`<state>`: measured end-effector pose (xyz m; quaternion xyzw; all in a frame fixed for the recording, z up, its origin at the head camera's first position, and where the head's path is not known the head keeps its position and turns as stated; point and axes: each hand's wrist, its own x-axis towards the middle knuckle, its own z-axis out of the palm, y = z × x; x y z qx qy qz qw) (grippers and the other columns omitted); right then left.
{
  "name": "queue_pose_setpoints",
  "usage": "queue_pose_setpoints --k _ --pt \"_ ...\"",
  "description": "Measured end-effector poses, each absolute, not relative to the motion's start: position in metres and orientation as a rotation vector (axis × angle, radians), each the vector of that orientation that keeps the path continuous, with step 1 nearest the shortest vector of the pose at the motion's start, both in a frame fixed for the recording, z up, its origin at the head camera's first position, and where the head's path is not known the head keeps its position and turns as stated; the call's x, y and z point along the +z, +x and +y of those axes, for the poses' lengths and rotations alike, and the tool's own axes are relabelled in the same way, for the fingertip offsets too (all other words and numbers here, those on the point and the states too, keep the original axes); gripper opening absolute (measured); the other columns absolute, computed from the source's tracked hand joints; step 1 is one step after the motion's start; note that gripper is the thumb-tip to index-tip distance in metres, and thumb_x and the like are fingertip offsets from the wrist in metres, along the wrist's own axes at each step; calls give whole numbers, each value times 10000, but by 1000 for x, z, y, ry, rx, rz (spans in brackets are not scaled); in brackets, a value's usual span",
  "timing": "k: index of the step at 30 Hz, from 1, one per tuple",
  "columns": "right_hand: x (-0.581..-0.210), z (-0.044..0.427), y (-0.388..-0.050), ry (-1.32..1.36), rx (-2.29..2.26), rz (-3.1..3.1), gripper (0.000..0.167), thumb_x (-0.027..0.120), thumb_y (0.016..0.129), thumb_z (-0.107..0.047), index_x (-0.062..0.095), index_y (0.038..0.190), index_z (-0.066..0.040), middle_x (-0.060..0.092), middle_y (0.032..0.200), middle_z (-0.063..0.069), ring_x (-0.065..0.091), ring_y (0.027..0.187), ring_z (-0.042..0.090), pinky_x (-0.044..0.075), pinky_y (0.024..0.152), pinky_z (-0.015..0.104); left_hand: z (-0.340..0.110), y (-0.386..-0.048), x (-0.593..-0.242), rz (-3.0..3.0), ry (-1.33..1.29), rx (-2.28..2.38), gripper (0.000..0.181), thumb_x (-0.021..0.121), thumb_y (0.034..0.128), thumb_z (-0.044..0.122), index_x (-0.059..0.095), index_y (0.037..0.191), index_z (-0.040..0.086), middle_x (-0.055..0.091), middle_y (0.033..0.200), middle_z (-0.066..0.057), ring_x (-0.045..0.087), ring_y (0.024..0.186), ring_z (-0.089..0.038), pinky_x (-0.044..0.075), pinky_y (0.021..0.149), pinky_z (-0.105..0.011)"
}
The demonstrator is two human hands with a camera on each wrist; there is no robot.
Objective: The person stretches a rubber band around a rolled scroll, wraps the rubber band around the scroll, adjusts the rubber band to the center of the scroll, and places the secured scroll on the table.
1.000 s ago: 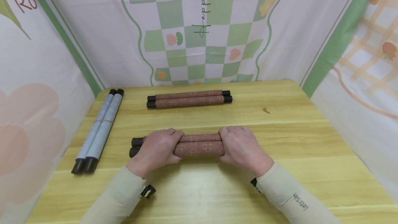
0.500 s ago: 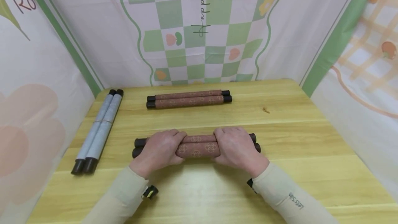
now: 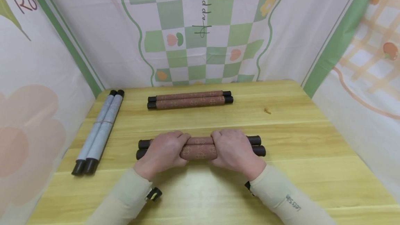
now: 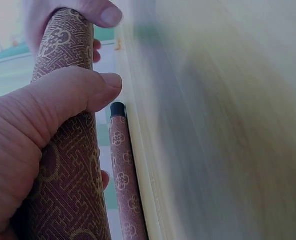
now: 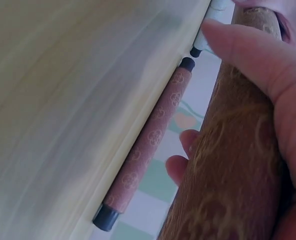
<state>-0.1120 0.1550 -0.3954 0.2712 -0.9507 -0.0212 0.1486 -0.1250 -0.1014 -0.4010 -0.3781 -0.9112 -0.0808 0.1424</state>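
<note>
In the head view, a rolled brown scroll (image 3: 198, 152) with gold flower patterns and black end knobs lies crosswise, its two rolls side by side. My left hand (image 3: 165, 150) grips it left of the middle, and my right hand (image 3: 232, 150) grips it right of the middle. Both wrist views show a thumb over the near side and fingertips coming out on the far side. The scroll looks raised off the tabletop there. The palms hide parts of both rolls, but the knobs stick out at each end.
A second brown scroll (image 3: 190, 100) lies farther back on the wooden table (image 3: 312, 155). At the left, a grey-blue scroll (image 3: 101, 127) tied with thin string points away from me. A small brown scrap (image 3: 267, 111) lies at the right. Printed cloth (image 3: 193, 44) hangs behind.
The held scroll has shifted slightly right. My right hand has moved left along it, closer to my left hand, so the right-end knobs now show. The other scrolls have stayed put.
</note>
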Motion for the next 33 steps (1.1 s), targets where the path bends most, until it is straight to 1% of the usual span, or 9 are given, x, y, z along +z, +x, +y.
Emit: queue_pose_setpoints --k 3,8,10,13,17,21,25,29,33 --pt "-395 152 -110 773 -60 -2740 631 838 659 -637 610 930 -115 629 759 19 640 712 222 571 700 429 -99 -125 -401 -2627 -1092 -241 546 869 717 376 696 1172 128 712 964 2 663 781 -127 598 688 -336" --pt "-396 151 -109 755 -24 -2772 684 853 636 -672 603 959 -124 626 784 15 636 731 223 565 705 427 -99 -123 -401 -2645 -1078 -218 577 876 714 384 697 1198 126 723 995 -7 678 807 -135 602 702 -336" --pt "-396 152 -109 765 9 -2792 729 855 630 -700 608 1008 -129 635 816 13 639 750 221 564 713 432 -99 -123 -401 -2646 -1078 -207 581 876 714 384 697 1202 123 723 997 -10 679 808 -138 602 702 -337" --pt "-393 156 -108 773 61 -2846 852 841 623 -755 619 1161 -133 671 927 23 658 823 230 568 754 451 -100 -123 -400 -2655 -1075 -191 575 869 720 389 695 1202 127 722 993 -9 678 803 -137 601 695 -337" --pt "-387 165 -111 754 84 -2935 1048 847 604 -778 576 1370 -117 708 1143 87 688 1012 294 561 896 513 -103 -125 -398 -2674 -1052 -172 558 863 725 389 695 1195 139 717 977 6 678 801 -131 603 699 -335" --pt "-381 175 -114 708 31 -3007 1114 884 587 -742 561 1409 -63 698 1243 160 666 1139 365 512 1019 565 -106 -127 -395 -2695 -1026 -160 562 868 720 378 697 1201 144 720 978 3 683 800 -139 604 694 -343" --pt "-380 182 -117 686 -23 -3010 1002 929 582 -662 613 1305 -44 710 1152 156 677 1069 357 522 1007 560 -108 -129 -394 -2721 -1011 -151 581 874 724 387 694 1221 144 721 981 -5 684 796 -146 601 684 -357" --pt "-381 185 -118 706 -50 -2980 823 960 591 -578 636 1155 -74 711 1022 116 689 955 315 545 968 542 -108 -130 -395 -2717 -1018 -148 572 874 725 390 694 1207 142 722 980 -9 683 791 -150 600 681 -359" --pt "-385 184 -119 735 -54 -2963 652 947 638 -476 614 1062 -109 698 946 87 690 914 295 559 921 533 -107 -129 -397 -2682 -1038 -144 553 864 727 383 699 1193 135 727 978 -12 687 789 -158 602 680 -363"
